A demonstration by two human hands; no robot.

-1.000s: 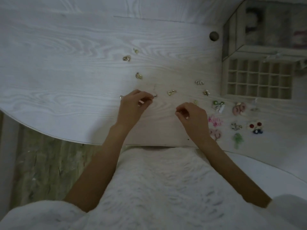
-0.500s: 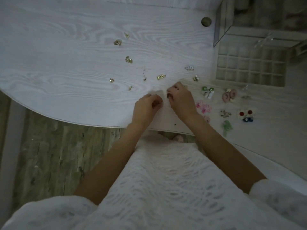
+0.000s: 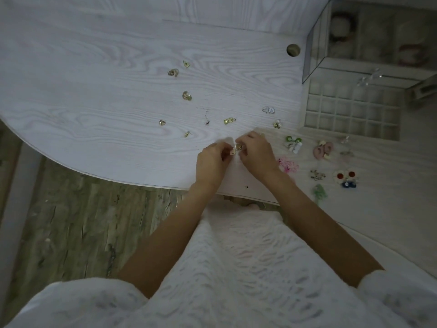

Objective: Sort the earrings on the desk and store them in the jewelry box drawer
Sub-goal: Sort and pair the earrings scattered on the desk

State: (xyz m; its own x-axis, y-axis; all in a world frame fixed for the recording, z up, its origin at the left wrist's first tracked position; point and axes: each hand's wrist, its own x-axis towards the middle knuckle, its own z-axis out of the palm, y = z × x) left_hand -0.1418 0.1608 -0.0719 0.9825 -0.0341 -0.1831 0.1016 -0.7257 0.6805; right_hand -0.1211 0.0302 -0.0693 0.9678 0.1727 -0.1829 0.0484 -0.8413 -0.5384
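Observation:
My left hand (image 3: 212, 162) and my right hand (image 3: 256, 153) meet near the front edge of the white desk (image 3: 94, 110), and both pinch a small gold earring (image 3: 238, 147) between their fingertips. Several gold earrings lie scattered beyond them, among them a lock-shaped one (image 3: 229, 120) and a ridged one (image 3: 186, 95). Coloured earrings lie to the right: a green-and-white pair (image 3: 293, 143), a pink pair (image 3: 323, 149), a red-and-blue pair (image 3: 346, 178). The jewelry box (image 3: 369, 41) stands at the far right with its gridded drawer (image 3: 352, 114) pulled out.
A round cable hole (image 3: 293, 50) sits in the desk left of the box. The desk's curved front edge runs just below my hands, with wooden floor (image 3: 71, 221) beneath on the left. My white garment fills the bottom of the view.
My left hand moved right from the gold earrings and my right hand came in to meet it. Both now pinch one small gold earring together.

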